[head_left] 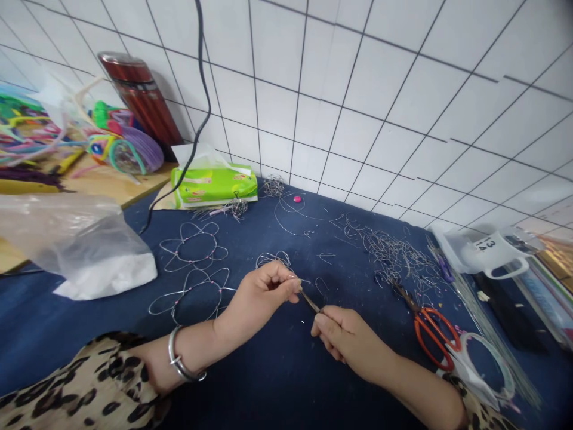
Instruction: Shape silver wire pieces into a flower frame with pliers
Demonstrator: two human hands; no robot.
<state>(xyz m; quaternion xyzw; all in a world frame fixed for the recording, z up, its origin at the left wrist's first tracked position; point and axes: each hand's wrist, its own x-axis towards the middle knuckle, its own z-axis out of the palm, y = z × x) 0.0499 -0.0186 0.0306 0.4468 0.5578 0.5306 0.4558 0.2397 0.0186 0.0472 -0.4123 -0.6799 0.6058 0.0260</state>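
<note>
My left hand (264, 292) pinches a thin silver wire piece (274, 260) between thumb and fingers, its looped end lying on the blue cloth (277, 376). My right hand (342, 337) is closed around a small dark tool (310, 301) whose tip meets the left fingertips. Two finished wire flower shapes with pink beads (193, 246) (192, 295) lie just left of my left hand. A metal bangle sits on my left wrist.
Orange-handled scissors (430, 331) lie to the right beside a heap of cut wire scraps (394, 254). A white numbered cup (492, 254) stands far right. A green tissue pack (212, 185), a plastic bag (76, 245), a red flask (141, 98) and colourful craft items sit at left.
</note>
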